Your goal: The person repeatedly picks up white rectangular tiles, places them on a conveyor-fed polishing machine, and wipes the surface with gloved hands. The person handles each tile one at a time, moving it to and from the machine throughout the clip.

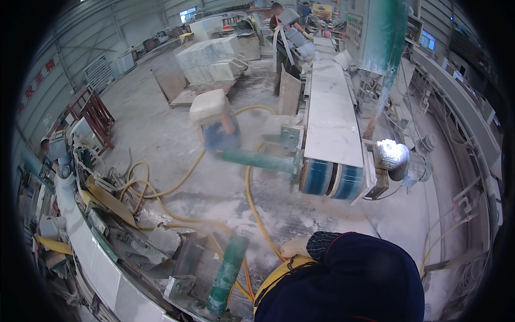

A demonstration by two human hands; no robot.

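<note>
My right hand, in a pale glove with a dark striped cuff, is at the lower middle, beside the yellow apron-like cloth at my front. A dark blue sleeve leads to it from the lower right. Its fingers do not show clearly, and I cannot tell whether they hold anything. My left hand is out of view. Nearest to the right hand are a yellow hose on the floor and a green post. Beyond stands a conveyor with blue rollers, topped by a long pale slab.
A blue stool with a wrapped cushion stands left of the conveyor. Stacked pale slabs rest on a pallet behind it. A motor juts out on the right. A co-worker stands by the conveyor's far end. Another line curves along the left.
</note>
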